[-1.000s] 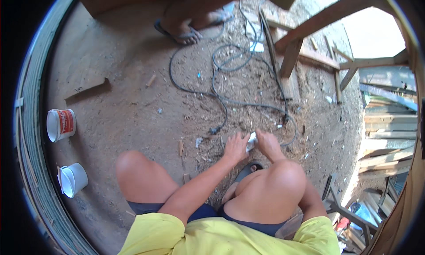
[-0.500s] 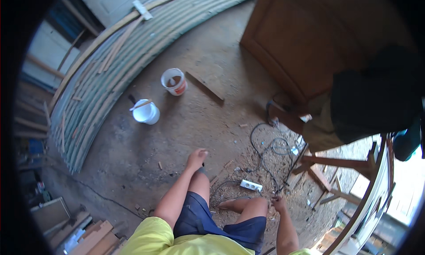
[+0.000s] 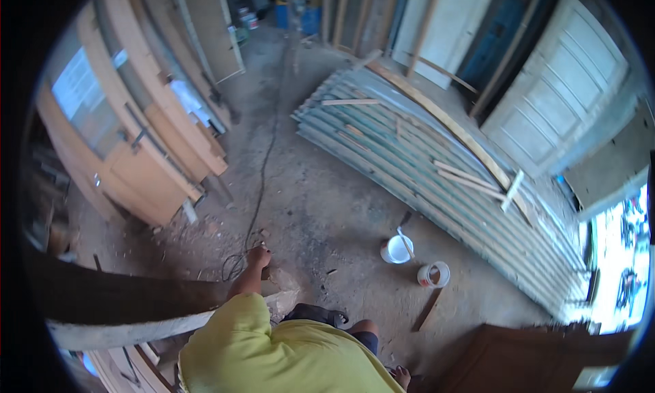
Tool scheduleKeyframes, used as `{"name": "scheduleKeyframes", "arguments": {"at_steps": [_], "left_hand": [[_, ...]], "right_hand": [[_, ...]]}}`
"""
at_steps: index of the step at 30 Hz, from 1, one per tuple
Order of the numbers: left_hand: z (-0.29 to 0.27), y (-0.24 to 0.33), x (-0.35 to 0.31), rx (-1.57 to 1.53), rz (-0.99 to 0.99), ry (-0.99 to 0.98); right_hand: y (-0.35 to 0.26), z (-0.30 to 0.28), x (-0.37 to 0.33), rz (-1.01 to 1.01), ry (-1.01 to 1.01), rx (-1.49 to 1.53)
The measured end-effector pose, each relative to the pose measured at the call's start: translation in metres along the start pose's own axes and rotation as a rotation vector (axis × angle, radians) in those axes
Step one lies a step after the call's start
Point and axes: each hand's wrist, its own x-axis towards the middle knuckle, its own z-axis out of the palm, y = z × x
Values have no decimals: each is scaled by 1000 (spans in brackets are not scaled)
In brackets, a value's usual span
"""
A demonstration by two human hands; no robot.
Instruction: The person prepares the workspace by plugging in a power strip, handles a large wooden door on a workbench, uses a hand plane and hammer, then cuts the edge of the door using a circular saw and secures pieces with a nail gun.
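Observation:
My left arm stretches out to the left, and my left hand [image 3: 258,256] is above the dusty floor with its fingers curled in. What it holds, if anything, is too small to make out. Closest to it are a dark cable [image 3: 263,188] running along the floor and that cable's loose coil [image 3: 234,265]. My right hand [image 3: 401,376] shows small and partly cut off near the lower edge, beside my knee [image 3: 367,327]; its fingers are not clear.
Wooden doors [image 3: 153,195] lean at the left, with a long board [image 3: 129,328] below them. Corrugated sheets [image 3: 437,188] bearing wood strips lie to the right. A white bucket [image 3: 391,251], a second bucket [image 3: 442,275], a wood piece [image 3: 427,310] and a brown panel [image 3: 505,359] are nearer.
My view has swung left, bringing the leaning doors in and taking the power strip and the other person out of sight. My left hand has moved out over the cable on the left.

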Motion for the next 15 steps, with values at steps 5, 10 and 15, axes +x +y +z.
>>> {"name": "scheduleKeyframes", "arguments": {"at_steps": [5, 10, 15], "left_hand": [[8, -15, -81, 61, -291, 18], [10, -22, -124, 53, -412, -25], [41, -42, -98, -113, -427, -16]], "right_hand": [[-194, 42, 79, -135, -146, -363], [-338, 196, 135, -96, -353, -762], [-463, 388, 190, -172, -591, -1120]]}}
